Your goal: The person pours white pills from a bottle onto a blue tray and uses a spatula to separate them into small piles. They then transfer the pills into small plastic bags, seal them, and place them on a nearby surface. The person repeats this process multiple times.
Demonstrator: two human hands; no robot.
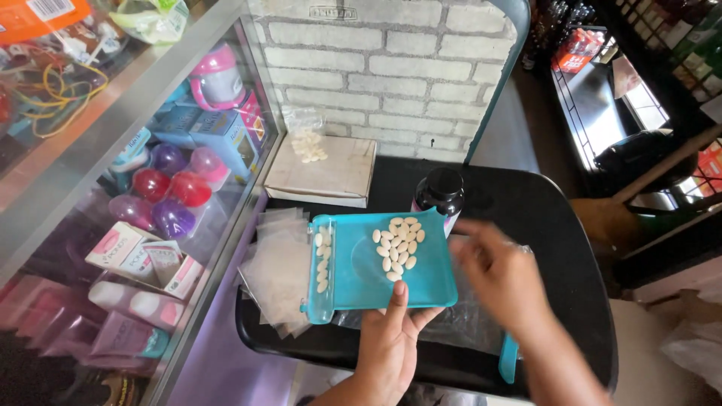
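We hold the teal tray from below with our left hand, thumb pressed on its near edge, above the black table. White pills lie heaped on it, more lined in its side channel. Our right hand hovers blurred beside it; whether it grips anything, we cannot tell. A dark bottle stands just behind.

Two bare arms come up from the bottom edge; no sleeves show on them, and no watch or band at the wrists; the left hand is sharp, with short, plain nails on its fingers; the right hand is blurry, so its nails cannot be seen; no rings or gloves show on either hand.
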